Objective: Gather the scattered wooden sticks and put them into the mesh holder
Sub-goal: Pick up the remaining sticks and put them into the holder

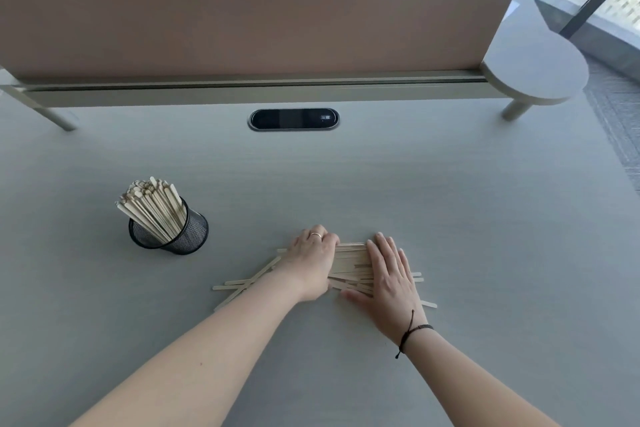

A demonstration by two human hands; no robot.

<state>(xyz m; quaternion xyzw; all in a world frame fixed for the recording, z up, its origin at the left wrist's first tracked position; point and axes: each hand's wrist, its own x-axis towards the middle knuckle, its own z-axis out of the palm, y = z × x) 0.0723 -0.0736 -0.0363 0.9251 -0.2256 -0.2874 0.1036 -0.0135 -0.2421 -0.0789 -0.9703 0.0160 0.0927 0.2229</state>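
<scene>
A loose pile of wooden sticks lies flat on the grey desk, toward its near edge and a little right of the middle. The left hand rests on the pile's left part with its fingers curled over the sticks. The right hand lies flat on the right part, fingers straight and slightly spread. The black mesh holder, already full of upright sticks, stands well apart to the left. A pink divider panel runs along the far edge
</scene>
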